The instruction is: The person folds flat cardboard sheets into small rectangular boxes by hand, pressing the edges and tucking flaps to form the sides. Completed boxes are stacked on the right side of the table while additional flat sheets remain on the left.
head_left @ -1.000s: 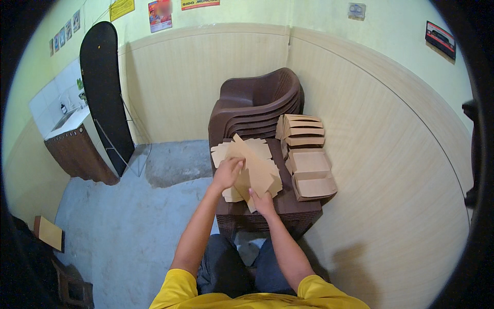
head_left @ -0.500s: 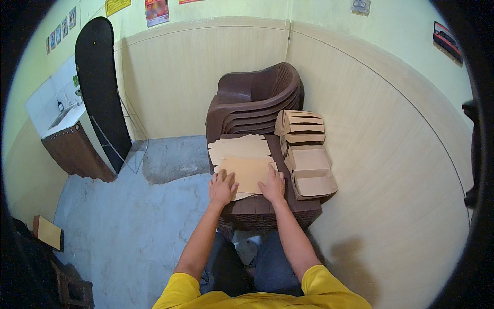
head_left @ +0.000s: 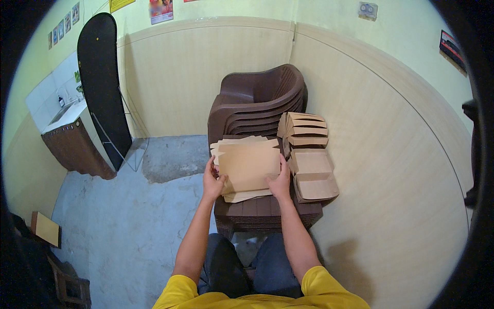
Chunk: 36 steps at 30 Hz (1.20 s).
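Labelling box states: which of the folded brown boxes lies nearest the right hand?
The closed box at the near end of the row, just right of the right hand; the other boxes sit farther back.

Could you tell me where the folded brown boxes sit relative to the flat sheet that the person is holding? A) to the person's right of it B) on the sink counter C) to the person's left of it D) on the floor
A: the folded brown boxes sit on the brown table, right of the flat sheet held between left hand and right hand.

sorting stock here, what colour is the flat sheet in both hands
Light kraft brown, plain and unprinted; the flat sheet shows best in the head view.
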{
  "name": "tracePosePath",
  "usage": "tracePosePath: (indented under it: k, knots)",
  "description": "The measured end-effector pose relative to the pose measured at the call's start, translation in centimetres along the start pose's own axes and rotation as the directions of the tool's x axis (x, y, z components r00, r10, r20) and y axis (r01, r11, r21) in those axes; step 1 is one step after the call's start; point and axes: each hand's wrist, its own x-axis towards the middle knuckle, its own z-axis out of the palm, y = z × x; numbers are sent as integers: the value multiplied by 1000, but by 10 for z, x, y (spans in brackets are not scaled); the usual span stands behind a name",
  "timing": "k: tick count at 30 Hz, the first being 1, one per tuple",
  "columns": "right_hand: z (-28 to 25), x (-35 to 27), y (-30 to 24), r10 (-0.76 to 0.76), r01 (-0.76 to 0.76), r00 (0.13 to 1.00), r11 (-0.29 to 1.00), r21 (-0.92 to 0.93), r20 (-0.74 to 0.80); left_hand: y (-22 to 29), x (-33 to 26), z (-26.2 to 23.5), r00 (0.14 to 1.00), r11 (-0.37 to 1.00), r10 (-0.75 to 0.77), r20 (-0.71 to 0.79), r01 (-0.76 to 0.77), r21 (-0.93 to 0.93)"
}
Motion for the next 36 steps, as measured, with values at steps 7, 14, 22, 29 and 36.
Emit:
tracePosePath:
  k: [7, 14, 22, 29, 36]
  knots:
    - [-39, -23, 35, 62, -284, 904, 825, 488, 422, 11, -40, -35, 933, 947, 286, 220, -310, 83]
    - [-45, -51, 59, -120, 30, 880, 980, 199, 459, 6, -60, -44, 757, 847, 235, 610, -467, 253]
    - [-34, -42, 51, 19, -56, 961, 991, 125, 275, -13, -41, -29, 879, 933, -108, 465, -72, 352]
    - [-20, -32, 28, 353, -353, 923, 935, -29, 151, 7, -39, 1, 987, 923, -142, 81, 102, 371]
    - [-4, -44, 12, -139, 74, 983, 901, -428, -122, 12, -45, 11, 948, 536, 115, 295, -310, 785]
